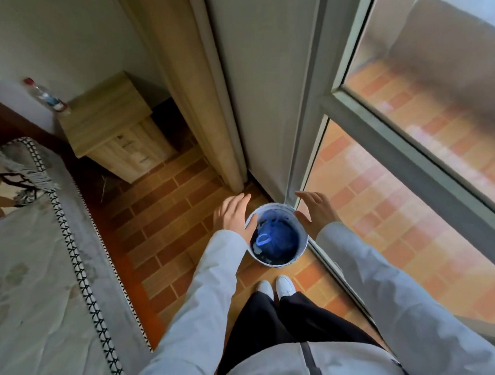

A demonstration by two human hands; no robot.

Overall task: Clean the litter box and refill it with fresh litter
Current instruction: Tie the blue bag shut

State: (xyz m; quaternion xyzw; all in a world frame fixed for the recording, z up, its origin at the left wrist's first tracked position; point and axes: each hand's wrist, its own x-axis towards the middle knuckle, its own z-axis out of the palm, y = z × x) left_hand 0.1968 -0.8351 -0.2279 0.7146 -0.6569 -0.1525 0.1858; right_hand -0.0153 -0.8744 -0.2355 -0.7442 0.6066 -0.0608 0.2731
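Nearest, pale sleeves [206, 281] lead to the left hand [233, 217] and right hand [315, 209], both spread and empty, flanking the white bucket [301, 242] on the tiled floor [166, 222] by the glass door [413, 146]; probably rigid, moderately heavy, best clasped at opposite walls below the rim.

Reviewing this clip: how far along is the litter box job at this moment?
Nothing looks done: no litter box or fresh litter is in view. In hand: the person stands over a white bucket with blue stuff inside, on the tile floor by the glass door; the left hand and right hand reach down on either side with fingers straight, neither gripping. Left: apparently cleaning and refilling.
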